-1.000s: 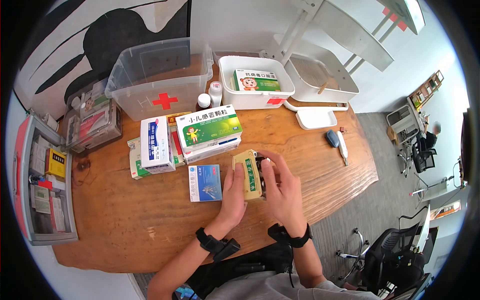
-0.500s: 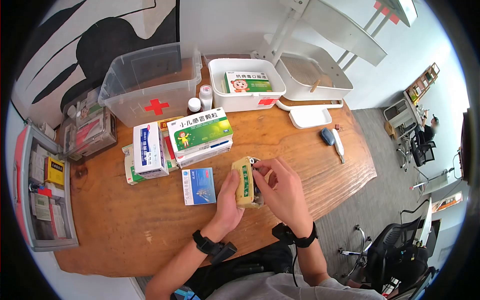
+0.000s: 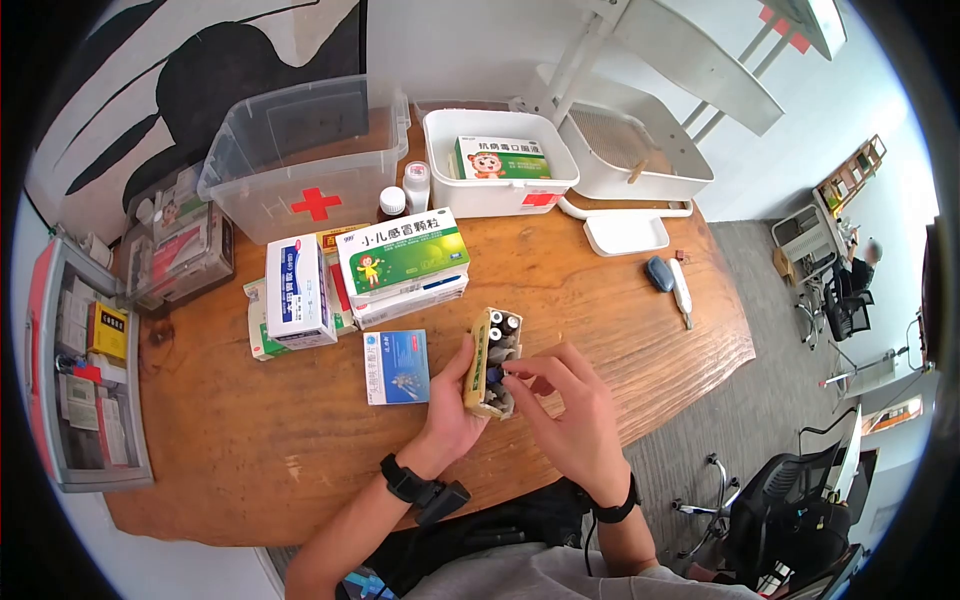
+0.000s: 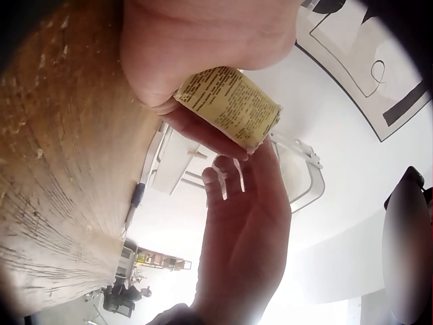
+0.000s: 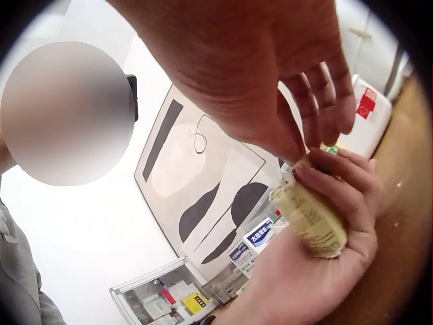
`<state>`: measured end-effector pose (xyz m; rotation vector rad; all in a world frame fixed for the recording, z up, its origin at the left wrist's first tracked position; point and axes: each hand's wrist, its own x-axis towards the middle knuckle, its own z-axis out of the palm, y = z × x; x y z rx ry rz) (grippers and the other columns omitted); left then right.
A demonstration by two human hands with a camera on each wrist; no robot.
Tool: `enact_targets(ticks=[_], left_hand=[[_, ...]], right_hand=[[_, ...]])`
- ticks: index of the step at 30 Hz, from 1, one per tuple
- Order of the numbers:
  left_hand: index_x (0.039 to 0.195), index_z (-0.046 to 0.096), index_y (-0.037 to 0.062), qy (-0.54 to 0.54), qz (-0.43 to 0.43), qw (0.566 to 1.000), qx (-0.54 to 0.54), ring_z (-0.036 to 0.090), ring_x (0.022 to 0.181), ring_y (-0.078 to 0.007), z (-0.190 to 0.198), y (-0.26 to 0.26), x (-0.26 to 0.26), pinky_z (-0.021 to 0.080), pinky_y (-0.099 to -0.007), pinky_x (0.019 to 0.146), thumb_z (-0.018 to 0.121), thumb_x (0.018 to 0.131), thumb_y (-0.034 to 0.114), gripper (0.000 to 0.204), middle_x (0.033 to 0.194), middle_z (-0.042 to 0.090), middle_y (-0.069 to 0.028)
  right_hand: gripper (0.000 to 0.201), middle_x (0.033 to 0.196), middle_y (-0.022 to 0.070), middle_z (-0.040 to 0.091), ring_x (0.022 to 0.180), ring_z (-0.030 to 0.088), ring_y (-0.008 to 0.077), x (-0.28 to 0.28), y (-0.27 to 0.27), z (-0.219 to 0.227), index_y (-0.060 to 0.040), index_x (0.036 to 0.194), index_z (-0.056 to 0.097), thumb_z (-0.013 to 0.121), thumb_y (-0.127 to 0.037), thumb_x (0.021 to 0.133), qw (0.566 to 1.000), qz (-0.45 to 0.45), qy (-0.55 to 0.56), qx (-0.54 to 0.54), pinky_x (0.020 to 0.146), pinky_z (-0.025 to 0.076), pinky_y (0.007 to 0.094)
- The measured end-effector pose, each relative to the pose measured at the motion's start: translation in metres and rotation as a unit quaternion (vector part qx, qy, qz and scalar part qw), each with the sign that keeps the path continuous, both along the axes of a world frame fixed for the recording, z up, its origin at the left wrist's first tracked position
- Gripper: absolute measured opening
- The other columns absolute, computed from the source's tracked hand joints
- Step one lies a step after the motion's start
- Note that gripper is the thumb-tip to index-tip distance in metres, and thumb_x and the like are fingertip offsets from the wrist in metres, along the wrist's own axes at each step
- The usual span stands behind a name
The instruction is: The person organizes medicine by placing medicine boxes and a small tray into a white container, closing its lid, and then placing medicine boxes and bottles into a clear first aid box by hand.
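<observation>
A yellow box [image 3: 477,365] with a green label strip has one side open, showing several small dark vials [image 3: 497,333] with pale tops. My left hand [image 3: 452,408] grips it from the left and below, above the table; the left wrist view shows the printed side of the box [image 4: 230,105]. Thumb and forefinger of my right hand [image 3: 572,410] pinch a dark vial with a bluish part at the open side; the fingers hide much of it. In the right wrist view, the right fingertips meet at the end of the box [image 5: 312,220].
Left of the hands lies a blue and white box [image 3: 397,368]. Behind it are stacked medicine boxes [image 3: 405,257], two bottles, a clear bin [image 3: 300,180] and a white bin [image 3: 500,197] holding a green box. A small white tray [image 3: 627,236] and a thermometer lie at right.
The yellow box has turned so its open side with the vials faces up more. My right fingers have moved from its far end down to its middle.
</observation>
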<state>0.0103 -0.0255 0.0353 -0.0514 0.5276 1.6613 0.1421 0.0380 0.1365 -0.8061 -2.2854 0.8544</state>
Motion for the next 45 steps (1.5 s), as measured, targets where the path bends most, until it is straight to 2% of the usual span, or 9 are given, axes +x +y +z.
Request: enact_targets(ticks=[2, 4, 8, 10, 17, 19, 23, 31, 45], left_hand=[[0.135, 0.066, 0.0087, 0.002, 0.007, 1.0, -0.024, 0.075, 0.097, -0.0183, 0.0, -0.001, 0.0, 0.062, -0.0331, 0.077, 0.043, 0.119, 0.049, 0.049, 0.111, 0.076, -0.0057], [0.136, 0.065, 0.0073, -0.032, -0.011, 0.998, 0.052, 0.075, 0.103, -0.0201, -0.014, -0.003, -0.004, 0.062, -0.0357, 0.085, 0.042, 0.119, 0.048, 0.05, 0.115, 0.075, -0.008], [0.136, 0.065, 0.007, -0.049, -0.041, 0.992, 0.105, 0.074, 0.109, -0.0205, -0.021, -0.003, -0.006, 0.062, -0.0371, 0.092, 0.041, 0.12, 0.046, 0.048, 0.12, 0.074, -0.0087], [0.136, 0.065, 0.0077, -0.013, 0.0, 1.0, -0.003, 0.073, 0.11, -0.0203, -0.007, 0.002, 0.001, 0.061, -0.037, 0.092, 0.04, 0.12, 0.045, 0.047, 0.121, 0.074, -0.0084], [0.136, 0.065, 0.0076, -0.027, -0.001, 1.0, -0.001, 0.074, 0.106, -0.021, -0.009, -0.001, -0.003, 0.062, -0.0365, 0.089, 0.039, 0.121, 0.044, 0.047, 0.119, 0.075, -0.0085], [0.135, 0.066, 0.007, -0.075, -0.016, 0.995, 0.058, 0.075, 0.102, -0.0225, -0.019, -0.003, -0.005, 0.062, -0.0365, 0.087, 0.04, 0.12, 0.044, 0.047, 0.115, 0.076, -0.0095], [0.134, 0.066, 0.0063, -0.075, -0.008, 0.997, 0.014, 0.076, 0.099, -0.0239, -0.017, 0.001, -0.002, 0.062, -0.037, 0.086, 0.041, 0.12, 0.044, 0.048, 0.113, 0.077, -0.011], [0.136, 0.065, 0.0046, -0.069, 0.016, 0.998, -0.003, 0.074, 0.107, -0.0295, -0.014, 0.003, -0.002, 0.06, -0.0446, 0.094, 0.039, 0.12, 0.041, 0.047, 0.119, 0.075, -0.0135], [0.142, 0.062, 0.0037, -0.055, 0.025, 0.998, 0.014, 0.07, 0.113, -0.0228, -0.013, 0.003, -0.003, 0.057, -0.0397, 0.1, 0.04, 0.12, 0.038, 0.046, 0.123, 0.073, -0.0119]], right_hand=[[0.016, 0.097, 0.0094, 0.07, 0.083, 0.074, 0.0238, -0.003, -0.003, 0.0, -0.0049, 0.111, 0.079, 0.082, -0.005, 0.096, 1.0, -0.003, 0.005, 0.001, 0.072, 0.06, 0.0337], [0.016, 0.097, 0.0092, 0.07, 0.084, 0.075, 0.0241, -0.007, -0.004, 0.004, -0.0052, 0.11, 0.079, 0.083, -0.006, 0.095, 0.997, -0.061, 0.022, -0.034, 0.072, 0.06, 0.0342], [0.014, 0.097, 0.0086, 0.07, 0.083, 0.075, 0.0241, -0.012, 0.003, -0.007, -0.0053, 0.108, 0.08, 0.083, -0.005, 0.094, 0.999, -0.048, 0.021, 0.013, 0.071, 0.06, 0.0342], [0.012, 0.096, 0.0083, 0.07, 0.082, 0.075, 0.0241, -0.016, 0.003, -0.011, -0.0051, 0.105, 0.081, 0.083, -0.005, 0.093, 0.999, -0.039, 0.026, 0.026, 0.07, 0.06, 0.0342], [0.014, 0.094, 0.0078, 0.07, 0.08, 0.073, 0.0231, -0.015, 0.007, 0.0, -0.0053, 0.108, 0.082, 0.083, -0.007, 0.094, 0.999, -0.036, 0.018, 0.001, 0.069, 0.059, 0.0342], [0.016, 0.094, 0.0073, 0.07, 0.077, 0.071, 0.0216, -0.008, 0.004, 0.007, -0.006, 0.109, 0.083, 0.083, -0.008, 0.094, 0.998, -0.06, 0.01, -0.005, 0.068, 0.058, 0.0336], [0.016, 0.093, 0.0072, 0.069, 0.075, 0.07, 0.0201, -0.001, -0.001, 0.005, -0.0072, 0.109, 0.083, 0.084, -0.009, 0.093, 0.998, -0.045, -0.041, 0.008, 0.067, 0.058, 0.0328], [0.013, 0.085, 0.0042, 0.068, 0.067, 0.068, 0.0195, -0.007, 0.0, 0.009, -0.0096, 0.104, 0.083, 0.085, -0.01, 0.091, 0.997, -0.054, -0.036, 0.031, 0.061, 0.055, 0.0323], [0.016, 0.08, 0.0028, 0.066, 0.059, 0.063, 0.0151, 0.0, -0.01, 0.002, -0.0096, 0.106, 0.082, 0.085, -0.008, 0.09, 0.999, -0.042, -0.028, -0.005, 0.055, 0.051, 0.0304]])
